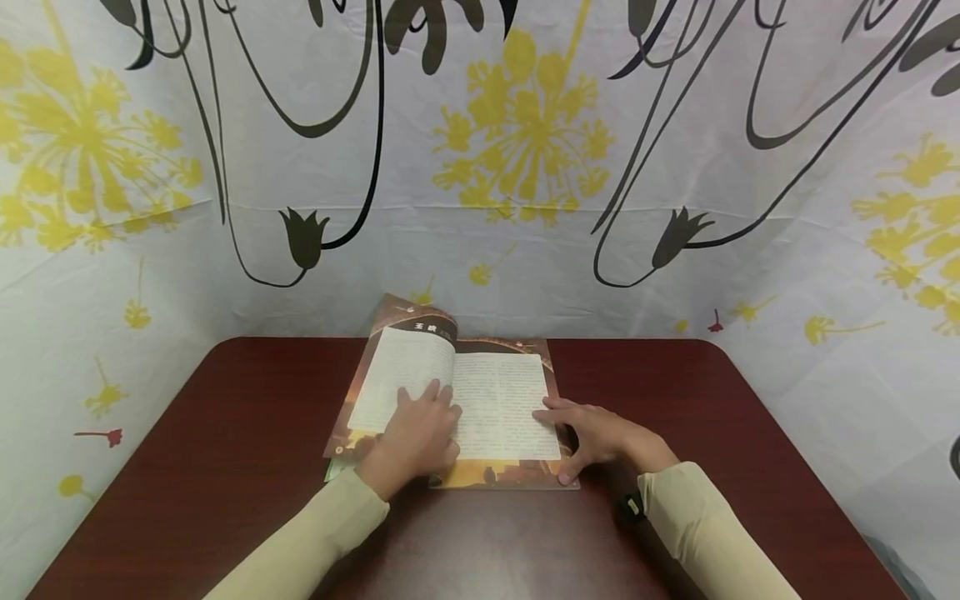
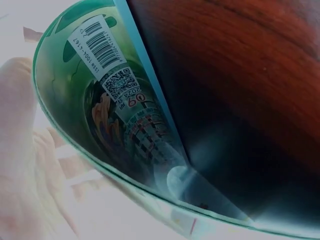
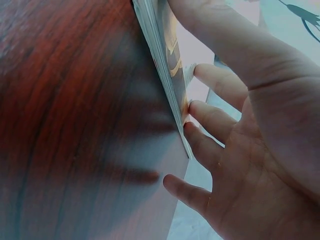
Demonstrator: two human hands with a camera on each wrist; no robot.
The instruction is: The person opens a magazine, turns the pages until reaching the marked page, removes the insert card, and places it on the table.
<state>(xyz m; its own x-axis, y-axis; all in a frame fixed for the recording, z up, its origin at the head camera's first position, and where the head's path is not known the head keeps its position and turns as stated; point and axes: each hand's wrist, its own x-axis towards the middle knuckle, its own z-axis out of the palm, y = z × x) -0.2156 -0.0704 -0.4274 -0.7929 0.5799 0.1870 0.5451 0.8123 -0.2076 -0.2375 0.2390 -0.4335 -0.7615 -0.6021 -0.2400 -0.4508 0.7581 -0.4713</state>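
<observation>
A printed magazine (image 1: 504, 404) lies spread on the dark red table, its left page (image 1: 401, 375) lifted and curving up at the top near the fold. My left hand (image 1: 417, 432) rests flat across the lower part of that page, fingers pointing toward the fold. In the left wrist view the curled cover (image 2: 107, 75) shows a barcode and a QR code on its green underside. At the magazine's right edge, my right hand (image 1: 603, 433) has its fingers spread, fingertips on the page margin and thumb at the lower right corner. The page stack (image 3: 162, 70) shows side-on beside those fingers.
The brown wooden table (image 1: 225, 467) reaches back to a white cloth wall (image 1: 465, 250) printed with yellow flowers and dark stems. A dark band (image 1: 630, 506) sits at the right wrist, beside the cream sleeve (image 1: 693, 508).
</observation>
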